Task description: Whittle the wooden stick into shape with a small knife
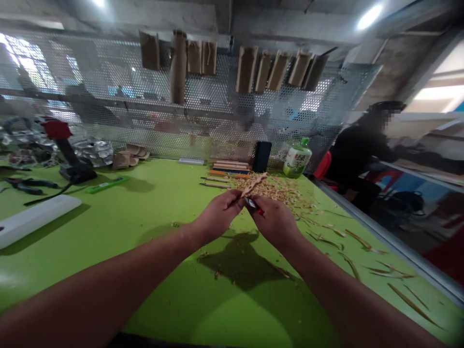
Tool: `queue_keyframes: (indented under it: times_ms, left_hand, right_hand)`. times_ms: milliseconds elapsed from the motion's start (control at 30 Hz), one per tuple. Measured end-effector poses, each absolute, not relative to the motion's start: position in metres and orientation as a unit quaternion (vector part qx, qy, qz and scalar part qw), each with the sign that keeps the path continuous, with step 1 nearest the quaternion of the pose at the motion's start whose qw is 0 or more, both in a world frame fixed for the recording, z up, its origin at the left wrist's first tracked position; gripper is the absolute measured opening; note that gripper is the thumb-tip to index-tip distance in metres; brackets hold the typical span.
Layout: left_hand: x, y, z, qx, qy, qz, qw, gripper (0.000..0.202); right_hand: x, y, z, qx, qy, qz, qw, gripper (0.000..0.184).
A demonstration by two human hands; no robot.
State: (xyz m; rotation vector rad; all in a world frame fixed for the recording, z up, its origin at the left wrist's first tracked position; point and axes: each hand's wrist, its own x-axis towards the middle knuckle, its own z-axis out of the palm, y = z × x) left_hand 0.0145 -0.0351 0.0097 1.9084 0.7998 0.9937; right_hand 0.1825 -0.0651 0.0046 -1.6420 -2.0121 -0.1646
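Observation:
My left hand grips the lower end of a pale carved wooden piece, which angles up and away to the right. My right hand is closed around a small knife with a red handle, its blade partly hidden by my fingers. Both hands are close together, over the green work table. A heap of wood shavings lies just beyond them, and longer curled slivers are scattered to the right.
A perforated metal panel with brown paper sleeves stands along the back. Pliers, a red-topped tool, sticks and a green-capped bottle sit on the table. A seated person is beyond the table's metal right edge.

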Motion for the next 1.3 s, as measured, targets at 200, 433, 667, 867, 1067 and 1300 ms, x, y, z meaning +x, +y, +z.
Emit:
queue_keyframes:
  times_ms: [200, 433, 667, 867, 1067, 1300]
  left_hand:
    - [0.015, -0.034, 0.006, 0.771, 0.297, 0.397, 0.399, 0.029]
    - [0.012, -0.035, 0.007, 0.806, 0.314, 0.384, 0.325, 0.03]
    - [0.012, -0.047, 0.014, 0.849, 0.396, 0.299, 0.18, 0.043]
    - [0.018, -0.052, 0.008, 0.822, 0.461, 0.308, 0.129, 0.052]
    - [0.021, -0.057, 0.006, 0.807, 0.475, 0.33, 0.12, 0.051]
    - [0.027, -0.057, 0.002, 0.766, 0.513, 0.34, 0.187, 0.045]
  right_hand:
    - [0.181, -0.064, 0.005, -0.633, -0.728, -0.047, 0.257, 0.029]
    - [0.185, -0.064, 0.007, -0.604, -0.756, -0.054, 0.247, 0.032]
    - [0.178, -0.065, 0.013, -0.646, -0.741, -0.028, 0.183, 0.033]
    - [0.171, -0.071, 0.009, -0.627, -0.745, -0.055, 0.22, 0.032]
    - [0.167, -0.074, 0.008, -0.657, -0.716, -0.163, 0.172, 0.03]
    - [0.165, -0.072, 0.008, -0.655, -0.706, -0.223, 0.152, 0.031]
